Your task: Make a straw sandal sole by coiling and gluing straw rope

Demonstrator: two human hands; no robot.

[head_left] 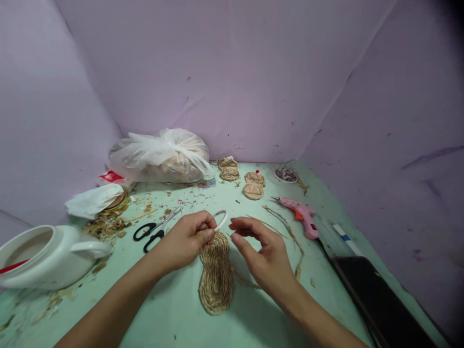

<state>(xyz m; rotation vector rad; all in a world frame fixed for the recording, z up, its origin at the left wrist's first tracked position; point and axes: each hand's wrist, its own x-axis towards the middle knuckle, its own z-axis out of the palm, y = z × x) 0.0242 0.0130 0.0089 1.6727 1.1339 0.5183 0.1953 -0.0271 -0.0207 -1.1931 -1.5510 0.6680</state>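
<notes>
2 forearms, cut off below, flank the woven sole at mid-table. Left hand pinches its far tip, hiding it; right hand has thumb and fingers parted nearby.

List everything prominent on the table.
Large woven straw piece: one, tan, centre
Small woven straw pieces: two, tan, back
Twisted straw cord: one, tan, right
Thin ring: one, white, centre
Glue gun: one, pink, right
Scissors: one, black and silver, left
Tied plastic bag, round dish: one each, white, back
Handled pot, crumpled sheet: one each, white, left
Flat rectangular slab: one, black, right
Plant scraps: many, brown, left
Left hand, right hand: two, bare, centre
</notes>
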